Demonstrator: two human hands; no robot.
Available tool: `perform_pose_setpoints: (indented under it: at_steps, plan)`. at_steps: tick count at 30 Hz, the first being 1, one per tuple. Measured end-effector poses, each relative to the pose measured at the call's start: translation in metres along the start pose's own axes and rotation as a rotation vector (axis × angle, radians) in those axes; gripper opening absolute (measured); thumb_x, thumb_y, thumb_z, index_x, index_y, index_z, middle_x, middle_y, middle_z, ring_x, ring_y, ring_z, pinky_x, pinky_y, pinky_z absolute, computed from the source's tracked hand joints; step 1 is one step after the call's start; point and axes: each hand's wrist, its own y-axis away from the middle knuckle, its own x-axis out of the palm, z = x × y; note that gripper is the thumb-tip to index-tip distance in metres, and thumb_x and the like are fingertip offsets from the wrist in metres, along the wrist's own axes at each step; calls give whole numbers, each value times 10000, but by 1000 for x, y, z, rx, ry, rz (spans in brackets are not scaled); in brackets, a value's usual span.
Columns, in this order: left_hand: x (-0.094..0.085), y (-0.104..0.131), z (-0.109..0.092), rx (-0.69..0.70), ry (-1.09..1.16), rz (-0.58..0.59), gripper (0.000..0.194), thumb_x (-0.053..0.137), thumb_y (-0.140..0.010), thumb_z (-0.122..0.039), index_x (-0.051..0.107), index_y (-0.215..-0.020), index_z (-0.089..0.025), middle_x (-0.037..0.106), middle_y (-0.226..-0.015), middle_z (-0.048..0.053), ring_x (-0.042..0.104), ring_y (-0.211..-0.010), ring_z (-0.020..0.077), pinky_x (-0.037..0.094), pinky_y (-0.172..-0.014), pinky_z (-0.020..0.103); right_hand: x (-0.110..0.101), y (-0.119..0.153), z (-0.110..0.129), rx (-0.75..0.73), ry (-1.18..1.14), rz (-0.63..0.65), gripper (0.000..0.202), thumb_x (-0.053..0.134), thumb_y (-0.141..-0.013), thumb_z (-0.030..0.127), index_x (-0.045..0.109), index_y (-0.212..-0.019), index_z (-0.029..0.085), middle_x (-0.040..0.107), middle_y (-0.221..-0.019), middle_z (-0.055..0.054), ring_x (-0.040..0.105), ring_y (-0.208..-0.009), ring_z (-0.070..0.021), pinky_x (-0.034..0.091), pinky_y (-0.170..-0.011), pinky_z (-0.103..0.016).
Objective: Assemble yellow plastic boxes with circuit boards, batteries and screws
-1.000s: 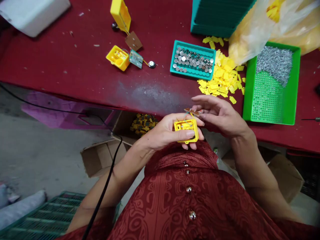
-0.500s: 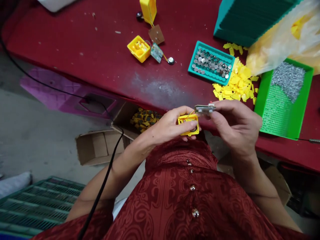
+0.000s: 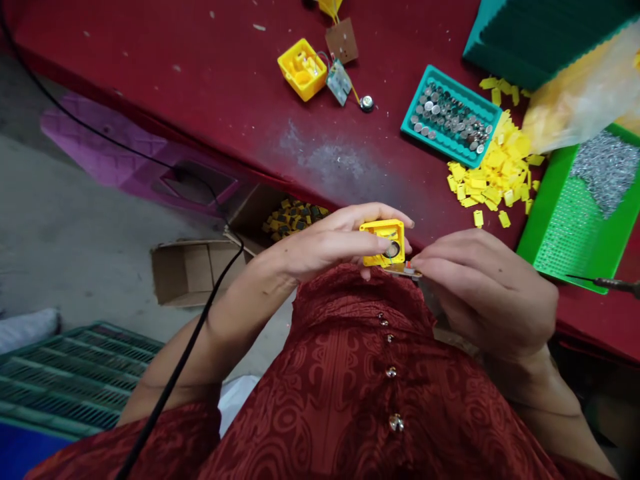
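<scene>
My left hand (image 3: 345, 243) is closed around a small yellow plastic case (image 3: 369, 259), its open side facing up. The thumb presses on a round dark-rimmed part (image 3: 393, 249) inside, which looks like a small speaker. At the case's lower right edge, my right hand (image 3: 487, 287) pinches a small circuit board (image 3: 400, 269) that carries a red and white part. The board is seen nearly edge-on, and my right fingers hide its far end. Both hands are just off the table's front edge, above my lap.
On the red table (image 3: 225, 87) lie a yellow case (image 3: 287, 65) wired to a circuit board (image 3: 339, 83), a teal tray (image 3: 410, 128) of button cells, loose yellow pieces (image 3: 507, 157) and a green basket (image 3: 545, 233) of screws. A black cable (image 3: 200, 327) crosses over my left arm.
The circuit board in my right hand has swung from above the yellow case's right side down to its lower edge. My head view has shifted, so the table things sit farther right.
</scene>
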Motion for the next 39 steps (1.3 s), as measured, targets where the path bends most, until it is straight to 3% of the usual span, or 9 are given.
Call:
perform_pose_setpoints:
  at_steps: [5, 10, 19, 24, 28, 33, 39]
  plan:
    - [10, -2, -2, -5, -137, -49, 379, 727, -826, -203, 659, -1196, -160, 751, -1016, 68, 711, -840, 175, 540, -697, 274, -12, -5, 18, 121, 0, 84, 95, 657, -978, 93, 686, -979, 183, 743, -899, -8, 681, -842, -144, 554, -776, -315]
    - [11, -4, -2, 52, -133, -60, 374, 779, -750, -151, 664, -1106, -159, 759, -992, 51, 713, -829, 163, 559, -736, 267, -17, -11, 12, 117, 40, 131, 100, 651, -978, 103, 733, -1009, 152, 731, -920, -27, 651, -830, -130, 527, -768, -288]
    - [5, 1, 4, 95, 14, -12, 480, 828, -718, -220, 777, -1193, -175, 806, -1143, 90, 774, -1047, 270, 610, -916, 367, -16, -21, 2, 267, -5, 135, 126, 656, -984, 116, 759, -1024, 176, 751, -929, -16, 706, -826, -132, 527, -742, -283]
    - [9, -1, 4, 136, -39, -51, 470, 823, -669, -103, 776, -1130, -182, 811, -1103, 53, 776, -1065, 242, 614, -931, 327, -18, -25, 4, 255, 24, 117, 151, 628, -994, 117, 763, -1039, 169, 751, -925, -26, 715, -835, -156, 555, -768, -309]
    - [13, -5, 6, 158, -68, -102, 435, 771, -683, -80, 770, -1105, -184, 812, -1075, 35, 779, -1015, 221, 625, -885, 314, -17, -26, 2, 209, 42, 142, 163, 636, -983, 126, 752, -1036, 228, 759, -926, -12, 725, -814, -172, 552, -719, -323]
    - [12, -7, 11, 176, -95, -110, 455, 795, -714, -122, 761, -1163, -189, 808, -1100, 40, 784, -1010, 229, 628, -852, 317, -16, -24, -5, 153, 104, 103, 109, 656, -983, 167, 734, -1051, 199, 781, -958, -20, 749, -850, -183, 576, -777, -316]
    - [11, -6, 10, 189, -89, -88, 470, 829, -704, -171, 760, -1168, -198, 814, -1125, 45, 773, -1087, 261, 630, -910, 354, -14, -22, -8, 189, 87, 114, 177, 563, -1032, 235, 729, -1042, 294, 781, -951, 6, 753, -862, -185, 599, -806, -328]
